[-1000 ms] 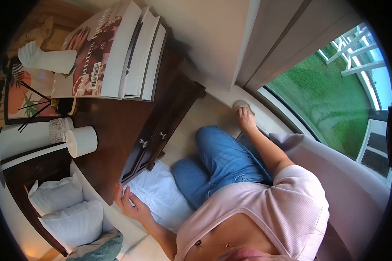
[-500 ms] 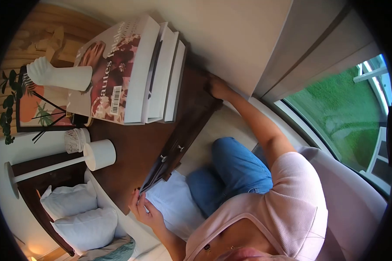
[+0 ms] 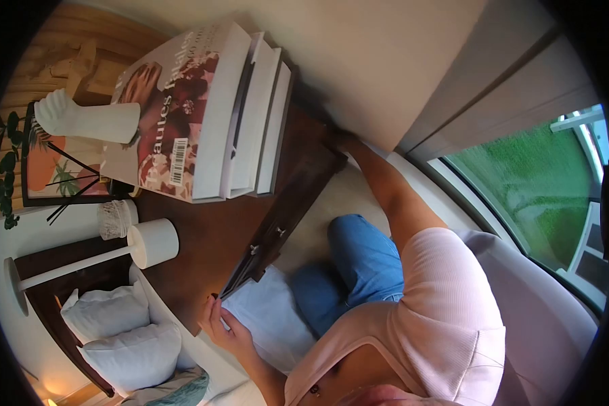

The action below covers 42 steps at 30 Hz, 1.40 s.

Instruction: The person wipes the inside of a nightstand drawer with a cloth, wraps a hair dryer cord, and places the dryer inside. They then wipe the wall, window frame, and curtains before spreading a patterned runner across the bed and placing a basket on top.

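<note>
A brown wooden dresser point(image 3: 203, 233) with small metal knobs on its front stands before me. My left hand point(image 3: 224, 326) is at the corner of its front edge on the left, fingertips on the dark edge and the thumb apart below. At the far end of the dresser, by the wall, my right hand point(image 3: 338, 139) reaches to the corner of the top. It lies in shadow and its fingers are not clear. Between the hands and the wall, a stack of thick books point(image 3: 183, 122) rests on the dresser top, with a white hand sculpture point(image 3: 88, 118) on it.
A white lamp point(image 3: 154, 243), a ribbed candle jar point(image 3: 117, 219) and a framed print point(image 3: 61, 166) stand to the left. Beyond are light pillows point(image 3: 132, 355). A grey sofa point(image 3: 521, 298) and a window onto green grass point(image 3: 521, 183) are at the right.
My right arm and shoulder have shifted left in the view, with the hand still at the far corner. The view has tilted slightly. My left hand stays at the edge.
</note>
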{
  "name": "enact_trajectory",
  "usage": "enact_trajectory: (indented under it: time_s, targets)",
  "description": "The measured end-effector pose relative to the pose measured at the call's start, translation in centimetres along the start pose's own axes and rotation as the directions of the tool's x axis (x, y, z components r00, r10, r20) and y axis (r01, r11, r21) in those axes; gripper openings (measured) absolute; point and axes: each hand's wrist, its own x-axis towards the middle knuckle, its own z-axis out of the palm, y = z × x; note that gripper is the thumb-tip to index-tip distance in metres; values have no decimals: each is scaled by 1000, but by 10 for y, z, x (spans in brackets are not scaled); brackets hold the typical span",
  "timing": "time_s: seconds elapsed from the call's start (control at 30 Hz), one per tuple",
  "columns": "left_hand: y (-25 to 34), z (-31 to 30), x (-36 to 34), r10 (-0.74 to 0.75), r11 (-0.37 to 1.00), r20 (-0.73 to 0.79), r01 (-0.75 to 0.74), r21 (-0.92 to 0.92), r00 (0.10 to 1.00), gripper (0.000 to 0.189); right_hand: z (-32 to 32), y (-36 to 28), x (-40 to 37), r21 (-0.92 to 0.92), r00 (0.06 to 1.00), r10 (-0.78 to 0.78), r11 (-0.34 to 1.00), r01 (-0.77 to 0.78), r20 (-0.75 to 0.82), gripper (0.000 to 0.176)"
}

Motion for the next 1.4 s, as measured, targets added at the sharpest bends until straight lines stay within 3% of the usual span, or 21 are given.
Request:
enact_trajectory:
  time_s: [0.07, 0.23, 0.3, 0.37, 0.4, 0.43, 0.53, 0.63, 0.67, 0.7, 0.77, 0.87, 0.97, 1.03, 1.07, 1.1, 1.17, 1.23, 1.33, 1.37, 1.4]
  targets:
    - [-1, -1, -2, 6, 1000, -3, -6, -10, 1000, 20, 7, 14, -19, 7, 999, 4, 1000, -4, 33, 54]
    - [1, 6, -9, 34, 999, -23, -35, -24, 999, 23, -2, 84, -92, 119, 939, -115, 990, 80, 325, 61]
    - [-6, 7, -13, 41, 998, -14, -42, -39, 999, 26, -25, 75, -149, -202, 881, 298, 950, -237, 367, 59]
    - [-6, 7, -14, 56, 997, -40, -58, -47, 998, 25, 7, 150, -185, -393, 965, 189, 913, -105, 180, 56]
    - [-5, 8, -13, 64, 996, -55, -67, -51, 996, 25, 0, 150, -208, -452, 945, 313, 859, -242, 89, 57]
    - [-5, 9, -14, 64, 996, -59, -67, -56, 996, 25, -12, 147, -227, -495, 904, 427, 784, -374, -7, 58]
    - [-7, 9, -15, 66, 995, -73, -71, -70, 995, 25, -62, 106, -253, -693, 651, 744, 549, -468, 150, 51]
    - [-7, 10, -14, 70, 996, -90, -74, -46, 993, 25, -67, 89, -247, -473, 754, 623, 739, -480, 209, 45]
    - [-8, 8, -15, 78, 996, -91, -80, -27, 993, 25, -44, 94, -244, -548, 901, 433, 762, -347, 32, 45]
    - [-5, 10, -14, 91, 995, -95, -95, -29, 991, 26, -20, 106, -244, -647, 969, 204, 721, -247, -142, 44]
    - [-7, 13, -16, 68, 995, -121, -75, -61, 990, 25, -11, 109, -254, -716, 978, 202, 674, -183, -60, 55]
    - [-15, 14, -16, 127, 985, -140, -141, -95, 982, 26, -7, 142, -266, -752, 992, 103, 646, -127, -79, 57]
    - [3, 6, -15, 96, 989, -133, -109, -96, 986, 23, -34, 166, -315, -627, 965, 255, 744, -231, -53, 58]
    - [1, 10, -17, 49, 986, -170, -75, -146, 984, 24, -23, 244, -346, -695, 985, 157, 700, -165, -76, 63]
    - [-1, 12, -17, 24, 984, -193, -57, -168, 981, 24, -49, 234, -368, -655, 936, 352, 701, -282, -26, 68]
    - [1, 13, -16, 64, 996, -251, -79, -51, 966, 26, -79, 214, -394, -619, 848, 530, 677, -397, 36, 73]
    - [8, 16, -9, 161, 976, -341, -97, 195, 926, 30, -66, 287, -424, -544, 712, 700, 575, -611, -61, 84]
    - [-10, 35, -8, 194, 968, -352, -122, 219, 916, 43, -83, 303, -458, -490, 607, 794, 514, -704, -39, 93]
    - [-22, 43, -12, 256, 934, -287, -159, 320, 923, 51, -95, 299, -467, -480, 580, 814, 496, -724, -35, 98]
    - [-21, 43, -13, 257, 934, -290, -159, 321, 922, 52, -93, 288, -460, -397, 610, 792, 555, -731, -14, 97]
    - [-21, 43, -14, 274, 934, -289, -182, 308, 917, 55, -92, 266, -447, -462, 621, 783, 542, -702, -25, 96]
